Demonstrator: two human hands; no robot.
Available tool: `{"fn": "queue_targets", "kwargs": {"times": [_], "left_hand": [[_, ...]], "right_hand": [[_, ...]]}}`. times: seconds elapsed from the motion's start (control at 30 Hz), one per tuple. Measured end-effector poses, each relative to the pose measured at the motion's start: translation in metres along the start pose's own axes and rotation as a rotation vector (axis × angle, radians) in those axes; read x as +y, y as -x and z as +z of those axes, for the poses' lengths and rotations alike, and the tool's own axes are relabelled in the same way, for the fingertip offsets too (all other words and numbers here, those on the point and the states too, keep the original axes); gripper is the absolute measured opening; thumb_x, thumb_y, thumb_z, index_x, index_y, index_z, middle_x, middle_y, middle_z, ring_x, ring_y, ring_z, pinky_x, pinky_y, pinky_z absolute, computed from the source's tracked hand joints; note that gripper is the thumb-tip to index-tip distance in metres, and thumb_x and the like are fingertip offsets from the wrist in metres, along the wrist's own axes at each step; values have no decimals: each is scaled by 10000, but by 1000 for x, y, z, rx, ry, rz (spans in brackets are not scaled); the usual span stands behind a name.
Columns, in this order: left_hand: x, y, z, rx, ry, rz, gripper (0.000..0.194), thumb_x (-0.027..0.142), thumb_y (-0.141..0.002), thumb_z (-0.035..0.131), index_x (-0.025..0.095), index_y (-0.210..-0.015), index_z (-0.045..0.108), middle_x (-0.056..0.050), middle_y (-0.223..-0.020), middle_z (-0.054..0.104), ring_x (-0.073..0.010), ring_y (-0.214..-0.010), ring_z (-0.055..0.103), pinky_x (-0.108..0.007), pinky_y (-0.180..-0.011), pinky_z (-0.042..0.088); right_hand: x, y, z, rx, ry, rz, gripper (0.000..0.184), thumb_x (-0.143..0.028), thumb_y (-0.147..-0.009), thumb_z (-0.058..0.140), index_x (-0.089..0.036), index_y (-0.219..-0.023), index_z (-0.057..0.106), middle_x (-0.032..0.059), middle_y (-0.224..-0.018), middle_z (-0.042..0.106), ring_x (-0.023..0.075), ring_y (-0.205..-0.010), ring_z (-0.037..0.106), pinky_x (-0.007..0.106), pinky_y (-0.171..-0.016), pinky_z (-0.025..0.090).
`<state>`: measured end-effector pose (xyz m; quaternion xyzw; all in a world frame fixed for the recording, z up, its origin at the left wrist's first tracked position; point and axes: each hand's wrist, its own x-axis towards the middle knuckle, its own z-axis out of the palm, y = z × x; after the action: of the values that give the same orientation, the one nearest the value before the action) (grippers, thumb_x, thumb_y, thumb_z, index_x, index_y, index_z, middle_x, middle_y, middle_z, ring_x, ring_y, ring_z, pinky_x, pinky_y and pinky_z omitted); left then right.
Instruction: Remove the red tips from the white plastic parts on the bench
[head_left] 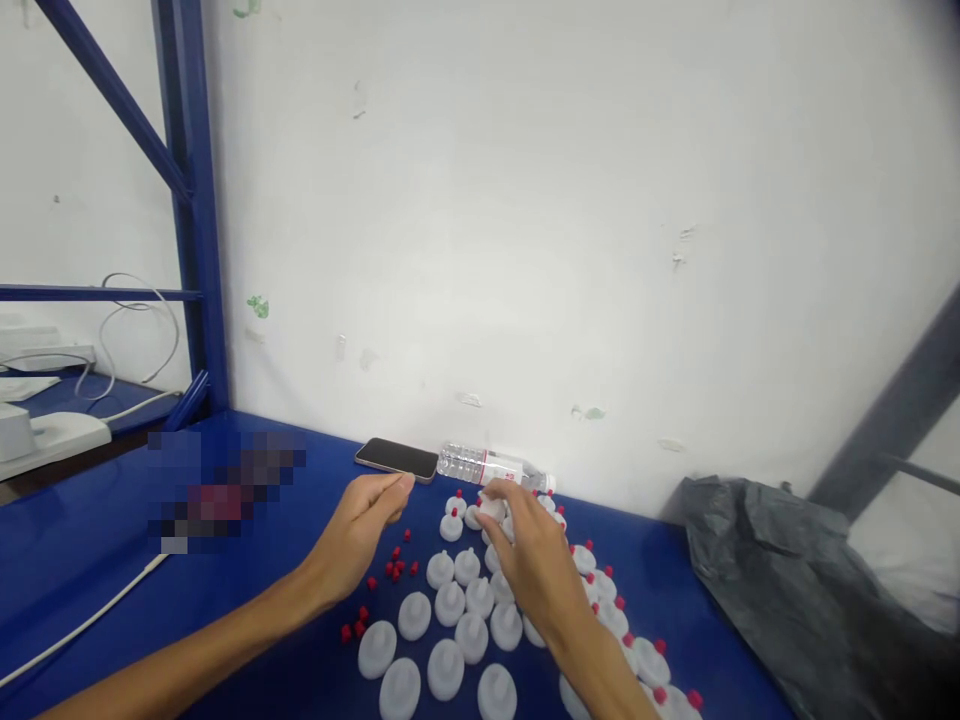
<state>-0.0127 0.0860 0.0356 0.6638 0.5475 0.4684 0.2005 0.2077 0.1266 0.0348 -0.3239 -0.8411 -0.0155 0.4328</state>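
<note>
My right hand [534,550] grips a white round nozzle cap [493,508] between thumb and fingers, above the back of the group. Left of it, my left hand [364,515] is closed in a pinch; whatever its fingertips hold, if anything, is hidden. Under and in front of my hands stand many white nozzle caps without red tips [450,604]. More white caps with red tips [649,660] run along the right side and the back. Several loose small red tips [396,570] lie on the blue table [285,640], below my left hand.
A dark phone [397,458] and a clear plastic bottle [461,462] lie along the wall. A grey plastic bag [757,560] sits at the right. At the left are a pixelated item [225,495], a white cable [90,618] and a blue metal frame [196,200].
</note>
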Motion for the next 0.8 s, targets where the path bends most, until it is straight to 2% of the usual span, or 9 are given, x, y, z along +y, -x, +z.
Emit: {"fn": "queue_targets", "kwargs": {"times": [0.07, 0.13, 0.23, 0.33, 0.47, 0.57, 0.7, 0.8], "left_hand": [[-6, -6, -4, 2, -138, 24, 435, 499, -1003, 297, 255, -642, 313, 37, -627, 412, -187, -622, 388, -347, -619, 325], [-13, -9, -6, -12, -300, 41, 368, 439, -986, 358, 252, -674, 414, 9, -673, 500, -225, -695, 454, -376, -675, 347], [-20, -9, -4, -46, -482, 40, 309, 349, -983, 350, 254, -715, 471, -34, -731, 566, -275, -795, 507, -406, -705, 382], [-23, -6, -1, -89, -594, 49, 298, 297, -981, 345, 246, -747, 522, -76, -851, 629, -290, -879, 545, -412, -724, 430], [-25, -6, 0, -122, -665, 69, 255, 207, -953, 361, 237, -813, 572, -80, -915, 648, -286, -923, 582, -400, -734, 453], [-26, -6, -1, -128, -685, 75, 222, 131, -899, 388, 234, -914, 583, -64, -939, 661, -282, -943, 601, -396, -738, 451], [-28, -6, 0, -138, -702, 72, 216, 99, -855, 426, 234, -909, 585, -57, -908, 679, -286, -933, 609, -390, -729, 439], [-28, -4, 1, -151, -702, 74, 203, 100, -825, 465, 233, -899, 598, -54, -844, 682, -290, -884, 613, -384, -703, 429]], "right_hand": [[3, -2, -5, -2, 13, 52, 146, -201, -1004, 518, -240, -1096, 624, 55, -1049, 722, 222, -938, 714, 354, -829, 595], [2, -2, -7, -43, 21, 57, 193, -200, -1027, 478, -252, -1069, 659, 47, -1080, 720, 212, -989, 702, 346, -874, 574], [0, 3, -2, -128, 45, 40, 259, -179, -1032, 460, -261, -1076, 701, 38, -1092, 744, 222, -1042, 696, 408, -998, 522], [4, 11, 4, -203, 75, 32, 265, -168, -1023, 484, -277, -1064, 721, 24, -1103, 769, 230, -1076, 701, 461, -1094, 451], [8, 17, 7, -276, 110, 39, 283, -178, -1039, 465, -287, -1071, 723, -8, -1101, 787, 239, -1170, 675, 502, -1156, 368], [6, 16, 4, -320, 123, 46, 288, -186, -1049, 452, -287, -1079, 720, -10, -1103, 787, 234, -1166, 673, 518, -1174, 322], [-2, 12, -2, -349, 132, 61, 309, -208, -1066, 416, -277, -1107, 715, 15, -1131, 770, 230, -1123, 675, 530, -1161, 331], [-10, 9, -2, -364, 127, 56, 334, -267, -1083, 392, -289, -1214, 699, 39, -1259, 736, 248, -1210, 639, 559, -1177, 315]]}}
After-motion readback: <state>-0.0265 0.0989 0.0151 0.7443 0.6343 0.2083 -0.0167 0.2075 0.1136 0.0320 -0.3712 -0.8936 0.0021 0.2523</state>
